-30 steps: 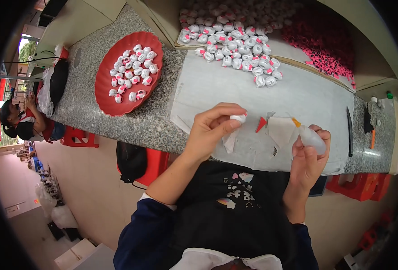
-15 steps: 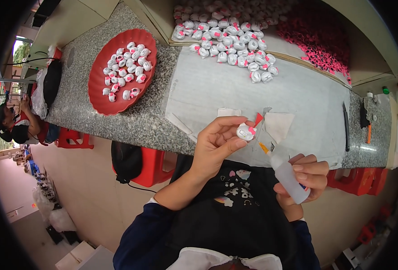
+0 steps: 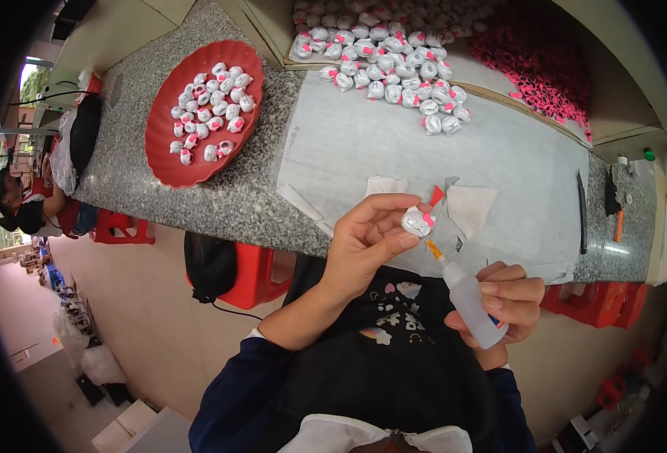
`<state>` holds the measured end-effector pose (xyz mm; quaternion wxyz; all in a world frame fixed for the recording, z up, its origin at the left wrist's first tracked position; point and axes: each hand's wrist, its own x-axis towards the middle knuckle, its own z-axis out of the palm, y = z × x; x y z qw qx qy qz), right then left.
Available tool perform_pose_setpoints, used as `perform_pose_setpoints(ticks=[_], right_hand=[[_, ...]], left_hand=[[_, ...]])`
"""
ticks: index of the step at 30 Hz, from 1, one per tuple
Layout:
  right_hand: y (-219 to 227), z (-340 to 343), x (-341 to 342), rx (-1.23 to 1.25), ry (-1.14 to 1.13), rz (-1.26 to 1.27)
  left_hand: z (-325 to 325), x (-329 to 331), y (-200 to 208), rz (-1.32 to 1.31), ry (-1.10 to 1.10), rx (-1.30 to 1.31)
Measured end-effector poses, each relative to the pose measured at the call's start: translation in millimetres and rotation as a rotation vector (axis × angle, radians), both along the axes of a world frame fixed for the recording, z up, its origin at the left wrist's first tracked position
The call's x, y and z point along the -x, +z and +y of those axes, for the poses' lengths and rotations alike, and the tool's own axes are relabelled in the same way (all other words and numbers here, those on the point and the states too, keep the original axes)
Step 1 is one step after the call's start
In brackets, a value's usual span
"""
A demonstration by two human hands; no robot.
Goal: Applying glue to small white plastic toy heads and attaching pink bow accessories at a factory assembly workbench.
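Between the thumb and fingers of my left hand [image 3: 371, 241] is a small white cat-head figure [image 3: 415, 222] with a pink bow. My right hand [image 3: 508, 300] is closed round a translucent glue bottle [image 3: 471, 300], tilted so its thin orange nozzle [image 3: 434, 250] points up at the figure. The nozzle tip is just under the figure's lower edge; I cannot tell whether they touch. Behind the figure, a small red pointed piece [image 3: 436, 196] shows on the white paper sheet [image 3: 348, 143]. Beside it lies a pale cloth scrap [image 3: 472, 211].
A red scalloped bowl [image 3: 169, 160] of similar white figures sits on the granite counter [image 3: 133, 121] at left. More white figures [image 3: 394, 68] and pink bow pieces [image 3: 537, 87] are heaped at the back. A black pen-like tool [image 3: 582, 215] lies right. Another person [image 3: 32, 200] sits far left.
My right hand has brought the glue bottle left, its nozzle now closer beneath the figure. The figure has shifted slightly right in my left hand's grip.
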<state>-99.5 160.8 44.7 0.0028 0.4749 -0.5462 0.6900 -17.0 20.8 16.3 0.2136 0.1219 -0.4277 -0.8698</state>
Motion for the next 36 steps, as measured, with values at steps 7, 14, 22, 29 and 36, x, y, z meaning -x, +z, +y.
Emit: perform_pose_setpoints(ticks=[7,14,22,29,36], right_hand=[[0.3,0.6,1.4,-0.003,0.026,-0.015],[-2.7,-1.8,0.4,0.045,-0.037,0.035],[0.2,-4.9,3.3,0.004,-0.013,0.109],[-0.5,-2.7,0.1,-0.009,0.011,0.053],[0.5,-3.6,6.1,-0.042,-0.022,0.111]], left_hand=[[0.0,-1.0,-1.9,0.011,0.001,-0.019],[1.0,-0.7,0.9,0.001,-0.023,-0.015],[1.2,-2.0,-1.0,0.052,-0.048,0.004],[0.9,-1.0,-4.5,0.057,0.007,0.29],[-1.0,0.1,-5.1,0.034,0.058,0.431]])
